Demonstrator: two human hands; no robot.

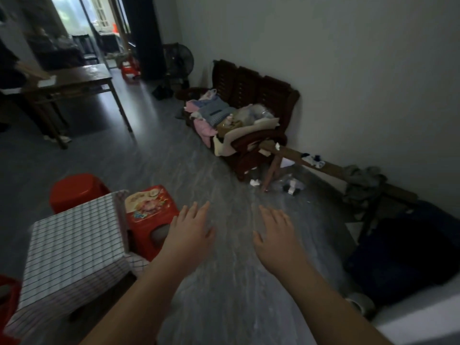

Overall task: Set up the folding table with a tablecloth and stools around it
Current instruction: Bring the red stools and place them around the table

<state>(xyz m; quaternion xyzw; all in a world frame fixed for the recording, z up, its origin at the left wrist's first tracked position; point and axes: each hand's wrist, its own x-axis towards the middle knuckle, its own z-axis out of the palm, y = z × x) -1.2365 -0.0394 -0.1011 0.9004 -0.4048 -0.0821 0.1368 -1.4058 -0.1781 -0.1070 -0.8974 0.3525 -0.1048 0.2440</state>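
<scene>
A low folding table stands at the lower left under a white tablecloth with a thin dark grid. A red stool with a printed picture on its seat stands at the table's right side. A plain red stool stands behind the table, and part of another red stool shows at the left edge. My left hand and my right hand reach forward over the grey floor, fingers straight, holding nothing. My left hand is just right of the picture stool.
A dark wooden sofa piled with clothes stands against the right wall, beside a narrow wooden bench with rags. A brown wooden table is at the far left. More red stools stand near the doorway. Dark bags lie at right.
</scene>
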